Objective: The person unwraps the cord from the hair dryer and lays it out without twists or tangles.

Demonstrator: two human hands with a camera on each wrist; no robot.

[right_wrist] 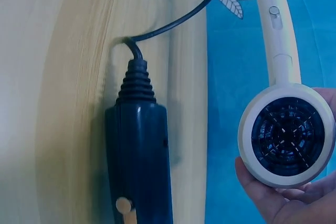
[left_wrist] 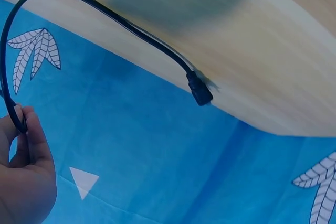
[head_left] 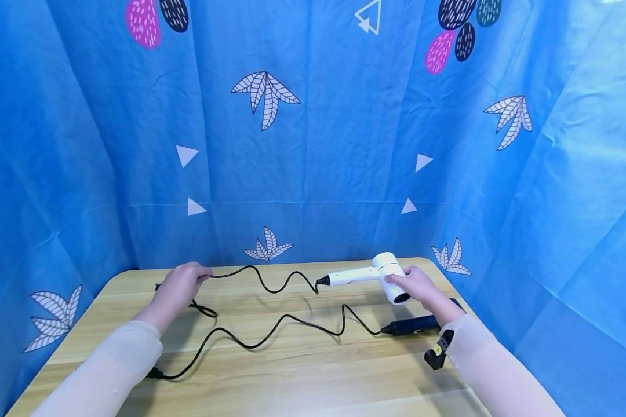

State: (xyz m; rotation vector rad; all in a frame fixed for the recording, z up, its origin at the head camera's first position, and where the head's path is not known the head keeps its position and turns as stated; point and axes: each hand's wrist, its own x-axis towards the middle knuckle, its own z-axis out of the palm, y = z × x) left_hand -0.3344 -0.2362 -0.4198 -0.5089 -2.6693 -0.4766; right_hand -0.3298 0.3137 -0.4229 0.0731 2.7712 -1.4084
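Observation:
My right hand (head_left: 421,285) grips a white hair dryer (head_left: 350,276) by its round head, above the table's far right part. Its handle points left, and the dark intake grille (right_wrist: 287,136) shows in the right wrist view. At the far left my left hand (head_left: 181,282) pinches this dryer's black cord (left_wrist: 121,20) between thumb and fingers. The cord's end piece (left_wrist: 199,88) hangs free in the left wrist view. Below my right hand lies a dark blue handle (right_wrist: 139,156) with a slide switch, like a hair dryer's; my right forearm partly hides that appliance in the head view.
A second black cord (head_left: 250,347) runs in waves across the wooden table (head_left: 302,388) from the dark blue handle to a plug (head_left: 155,373) beside my left sleeve. Blue patterned curtain (head_left: 302,174) stands behind the table and along both sides.

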